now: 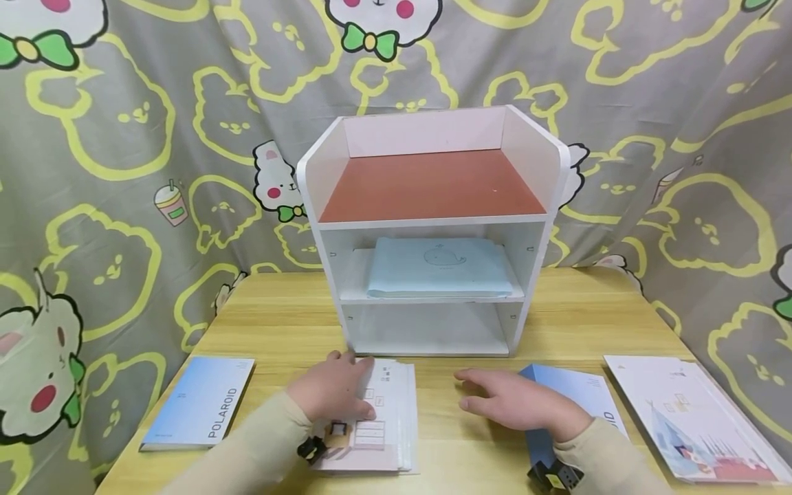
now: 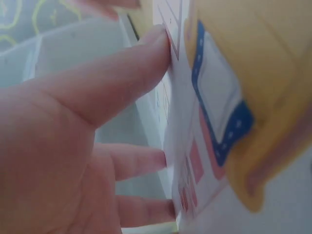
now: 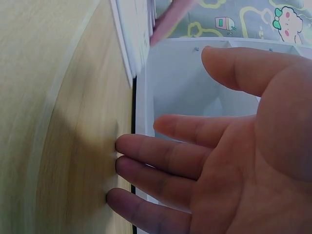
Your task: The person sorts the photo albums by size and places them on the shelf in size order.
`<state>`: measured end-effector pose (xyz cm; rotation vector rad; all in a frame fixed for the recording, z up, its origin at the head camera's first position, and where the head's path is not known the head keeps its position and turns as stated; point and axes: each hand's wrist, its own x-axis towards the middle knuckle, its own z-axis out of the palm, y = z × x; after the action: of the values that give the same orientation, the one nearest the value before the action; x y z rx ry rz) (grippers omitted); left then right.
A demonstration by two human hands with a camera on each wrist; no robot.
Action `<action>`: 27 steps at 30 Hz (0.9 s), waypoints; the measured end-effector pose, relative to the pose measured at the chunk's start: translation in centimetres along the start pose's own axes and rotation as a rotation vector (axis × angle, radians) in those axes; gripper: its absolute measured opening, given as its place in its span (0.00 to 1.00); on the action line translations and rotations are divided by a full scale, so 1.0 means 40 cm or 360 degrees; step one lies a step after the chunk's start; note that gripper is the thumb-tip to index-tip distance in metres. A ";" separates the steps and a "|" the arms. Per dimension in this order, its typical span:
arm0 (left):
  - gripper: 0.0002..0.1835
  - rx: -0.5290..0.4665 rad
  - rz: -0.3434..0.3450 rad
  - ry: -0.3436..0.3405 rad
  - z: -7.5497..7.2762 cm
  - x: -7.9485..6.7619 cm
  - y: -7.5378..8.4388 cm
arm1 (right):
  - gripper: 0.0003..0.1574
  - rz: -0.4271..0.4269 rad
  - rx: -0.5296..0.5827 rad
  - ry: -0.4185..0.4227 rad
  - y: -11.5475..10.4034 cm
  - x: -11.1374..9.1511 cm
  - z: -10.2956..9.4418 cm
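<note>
In the head view my left hand (image 1: 328,392) rests on a stack of thin booklets (image 1: 371,457) with an illustrated white and pink cover, lying in front of the shelf. Its thumb and fingertips touch the printed cover (image 2: 214,97) in the left wrist view, the fingers fairly straight. My right hand (image 1: 513,399) is to the right of that stack, apart from it, with nothing in its grasp. The right wrist view has its fingers (image 3: 165,153) extended and spread close to the wooden tabletop (image 3: 83,146). Under the right forearm lies a blue Polaroid album (image 1: 575,388), partly covered.
A white shelf unit (image 1: 532,275) stands at the back of the table. A light blue whale-print folder (image 1: 433,268) lies on its middle shelf. Another Polaroid album (image 1: 198,402) is at the left, and booklets with a tent picture (image 1: 687,419) are at the right.
</note>
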<state>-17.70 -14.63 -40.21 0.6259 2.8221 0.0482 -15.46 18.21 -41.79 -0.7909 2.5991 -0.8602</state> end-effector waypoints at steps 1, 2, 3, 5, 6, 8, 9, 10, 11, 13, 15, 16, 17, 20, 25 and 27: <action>0.53 0.0026 0.0017 0.0000 0.000 0.009 0.017 | 0.38 0.0001 -0.0002 0.0002 0.000 0.000 0.000; 0.53 0.0054 0.0034 0.0002 0.000 0.017 0.035 | 0.38 0.0003 -0.0004 0.0003 0.000 0.000 0.000; 0.53 0.0086 0.0054 0.0007 0.001 0.024 0.052 | 0.38 0.0003 -0.0008 0.0004 0.000 0.000 0.000; 0.52 0.0138 0.0084 0.0025 0.003 0.039 0.085 | 0.38 -0.0004 -0.0010 0.0011 -0.001 0.001 0.001; 0.51 0.0154 0.0096 0.0028 0.003 0.045 0.101 | 0.37 -0.0013 -0.0010 0.0014 -0.001 0.001 0.001; 0.51 0.0171 0.0105 0.0023 0.001 0.056 0.132 | 0.37 -0.0025 -0.0009 0.0017 -0.005 0.002 0.001; 0.50 0.0176 0.0113 0.0024 0.000 0.062 0.144 | 0.36 -0.0028 -0.0008 0.0018 -0.008 0.001 0.001; 0.50 0.0178 0.0115 0.0023 -0.002 0.066 0.157 | 0.36 -0.0028 -0.0007 0.0017 -0.009 0.001 0.001; 0.50 0.0177 0.0119 0.0018 -0.006 0.069 0.168 | 0.36 -0.0026 -0.0004 0.0016 -0.011 0.002 0.001; 0.49 0.0178 0.0123 0.0010 -0.012 0.074 0.184 | 0.35 -0.0002 -0.0011 0.0018 -0.015 0.003 0.001; 0.49 0.0180 0.0131 0.0008 -0.017 0.077 0.193 | 0.35 0.0024 -0.0028 0.0027 -0.016 0.004 0.002; 0.48 0.0176 0.0129 0.0002 -0.018 0.078 0.195 | 0.34 0.0034 -0.0031 0.0032 -0.016 0.005 0.002; 0.48 0.0157 0.0127 -0.0004 -0.018 0.080 0.194 | 0.34 0.0041 -0.0033 0.0038 -0.016 0.005 0.002; 0.46 0.0069 0.0114 -0.0007 -0.014 0.085 0.184 | 0.34 0.0048 -0.0028 0.0053 -0.017 0.003 0.002; 0.41 -0.0262 0.0153 0.0060 -0.010 0.085 0.140 | 0.35 0.0075 0.0103 0.0088 -0.010 0.001 0.002; 0.40 -0.0449 0.0164 0.0111 -0.011 0.082 0.115 | 0.36 0.0120 0.0220 0.0125 -0.003 0.000 0.001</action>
<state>-18.77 -9.06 -40.15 0.7129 2.7713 0.4859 -15.39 18.10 -41.75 -0.6291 2.5845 -1.0545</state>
